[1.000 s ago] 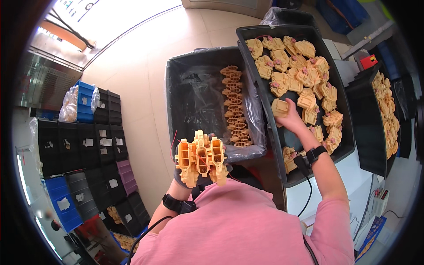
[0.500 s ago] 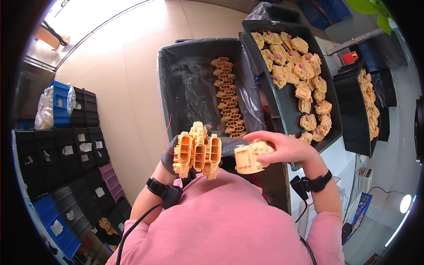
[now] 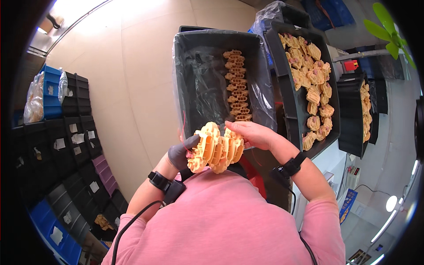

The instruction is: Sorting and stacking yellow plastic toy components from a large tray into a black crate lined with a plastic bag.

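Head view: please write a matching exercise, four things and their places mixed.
1. Dark-gloved left hand
2. Bare right hand
3. Long row of beige plastic parts
4. Purple ribbed plastic crate

A. In the plastic-lined black bin
B. At the right side of the held beige plastic stack
C. Beside black plastic crates, far left
D. At that stack's left side

Pairs: 1D, 2B, 3A, 4C.

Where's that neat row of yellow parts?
In the head view, the row of yellow parts is in the plastic-lined black bin, toward its right side, beyond the right hand and left of the tray of loose parts.
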`<action>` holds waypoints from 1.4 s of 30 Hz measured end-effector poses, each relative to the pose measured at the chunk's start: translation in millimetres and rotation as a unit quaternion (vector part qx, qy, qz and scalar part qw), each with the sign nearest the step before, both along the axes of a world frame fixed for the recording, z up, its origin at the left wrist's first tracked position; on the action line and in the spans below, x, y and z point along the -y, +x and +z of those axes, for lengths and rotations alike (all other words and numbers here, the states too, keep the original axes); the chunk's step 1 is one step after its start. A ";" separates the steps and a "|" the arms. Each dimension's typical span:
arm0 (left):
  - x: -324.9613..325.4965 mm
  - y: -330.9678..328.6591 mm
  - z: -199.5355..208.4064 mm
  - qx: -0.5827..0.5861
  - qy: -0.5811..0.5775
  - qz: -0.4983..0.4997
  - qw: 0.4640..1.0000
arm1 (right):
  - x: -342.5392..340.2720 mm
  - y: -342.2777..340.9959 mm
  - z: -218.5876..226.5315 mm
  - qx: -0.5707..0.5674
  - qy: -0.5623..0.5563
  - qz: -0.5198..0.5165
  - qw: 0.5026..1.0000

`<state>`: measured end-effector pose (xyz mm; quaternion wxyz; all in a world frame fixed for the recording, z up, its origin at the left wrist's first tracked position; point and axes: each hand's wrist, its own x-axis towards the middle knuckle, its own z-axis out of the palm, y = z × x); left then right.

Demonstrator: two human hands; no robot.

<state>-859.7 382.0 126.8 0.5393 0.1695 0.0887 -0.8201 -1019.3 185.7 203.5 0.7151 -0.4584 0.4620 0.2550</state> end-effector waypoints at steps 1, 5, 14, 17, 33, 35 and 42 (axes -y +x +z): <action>1.7 0.2 0.1 -0.003 0.013 0.009 1.000 | -3.0 0.6 -1.7 -0.005 -0.010 -0.019 1.000; 8.4 -2.6 -5.8 -0.024 0.049 0.020 0.998 | -5.4 -2.1 -0.6 -0.020 0.042 -0.088 0.995; 46.1 -35.7 -10.0 0.091 0.097 0.062 0.989 | -16.9 -53.8 -61.7 0.005 0.211 -0.290 0.933; 56.3 -45.4 -36.3 0.100 0.147 0.062 0.982 | -0.4 -53.3 -96.5 0.004 0.184 -0.254 0.949; 139.8 -55.3 -130.3 0.222 0.411 0.108 0.878 | 98.6 -19.3 -234.7 0.038 0.018 -0.036 0.998; 116.4 -66.1 -170.2 0.142 0.431 0.150 0.879 | 100.9 -3.3 -243.5 -0.002 -0.023 0.103 0.994; 120.2 -95.1 -207.3 -0.061 0.493 0.244 0.833 | 115.3 18.7 -291.3 0.042 -0.136 0.332 0.932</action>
